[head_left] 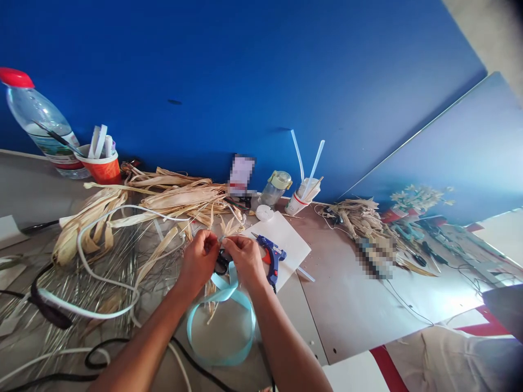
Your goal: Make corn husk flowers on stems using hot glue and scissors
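A loop of light blue ribbon [220, 362] hangs below my hands to the tabletop, its upper end rising to the fingertips of my right hand [247, 261]. That hand is closed in a pinch on the ribbon. My left hand [199, 258] is beside it with fingers pressed together, and what lies in them is hidden. Pale dried husk petals [232, 226] show just past the fingertips; I cannot tell whether they are held. Dark scissors handles [222, 264] lie beneath the hands. Right of my right hand rests a blue glue gun [275, 258] on a white sheet [292, 242].
Dried corn husks [180, 196] and thin wires [122, 272] spread across the left, crossed by a white cable [81, 247]. Behind stand a bottle [44, 125], a red cup [102, 169], a glass jar [277, 188] and a cup with glue sticks [297, 202]. More husks [355, 215] lie right.
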Demonstrator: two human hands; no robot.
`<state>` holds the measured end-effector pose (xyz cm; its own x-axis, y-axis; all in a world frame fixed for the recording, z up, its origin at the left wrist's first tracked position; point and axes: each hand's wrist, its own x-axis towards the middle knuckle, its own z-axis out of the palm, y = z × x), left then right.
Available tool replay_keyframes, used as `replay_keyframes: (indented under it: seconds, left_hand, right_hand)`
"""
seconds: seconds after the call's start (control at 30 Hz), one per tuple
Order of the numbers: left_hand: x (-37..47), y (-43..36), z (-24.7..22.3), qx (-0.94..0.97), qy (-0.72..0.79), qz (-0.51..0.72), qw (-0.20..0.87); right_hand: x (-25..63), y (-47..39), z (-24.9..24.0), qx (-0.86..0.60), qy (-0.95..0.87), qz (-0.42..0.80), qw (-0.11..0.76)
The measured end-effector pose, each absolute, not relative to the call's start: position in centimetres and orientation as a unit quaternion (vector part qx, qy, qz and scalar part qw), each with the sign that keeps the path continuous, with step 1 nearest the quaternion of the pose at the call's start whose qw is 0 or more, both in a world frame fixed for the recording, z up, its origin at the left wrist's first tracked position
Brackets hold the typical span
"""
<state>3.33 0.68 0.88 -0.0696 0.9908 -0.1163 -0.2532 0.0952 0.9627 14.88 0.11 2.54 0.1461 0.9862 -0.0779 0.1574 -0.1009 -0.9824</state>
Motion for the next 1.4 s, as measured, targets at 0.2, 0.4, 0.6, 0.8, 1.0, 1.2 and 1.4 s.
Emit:
replay_keyframes:
  seconds: [0.2, 0.4, 0.6, 0.8, 1.0, 1.2, 1.4]
  left_hand:
    - [3.7, 0.1, 0.6, 0.504, 0.513, 0.532, 0.447]
    - [3.4, 0.3, 1.2, 0.363, 0.391, 0.511, 0.674]
    - [2.7, 0.5, 1.8, 0.297, 0.353, 0.505, 0.730]
    - [2.8, 0.9, 1.2, 0.322, 0.397, 0.469, 0.720]
    - [2.3, 1.1, 0.8, 0.365, 0.351, 0.440, 0.742]
    - [2.8, 0.7, 1.4, 0.389, 0.400, 0.424, 0.713]
    - [3.3, 0.7, 1.1, 0.386, 0.408, 0.467, 0.683]
  right_hand:
    - [14.6, -0.2, 3.3, -0.633, -0.477, 0.393, 0.467]
    - [16.0, -0.1, 3.2, -0.564, -0.508, 0.443, 0.477]
    - [17.8, 0.3, 2.6, -0.512, -0.545, 0.479, 0.459]
    - [18.0, 0.3, 3.3, -0.527, -0.603, 0.442, 0.404]
    - [17.4, -0.1, 3.5, -0.623, -0.596, 0.377, 0.338]
    - [16.8, -0.8, 4.3, -0.631, -0.608, 0.346, 0.335]
    - [16.1, -1.3, 4.6, -0.637, -0.595, 0.335, 0.359]
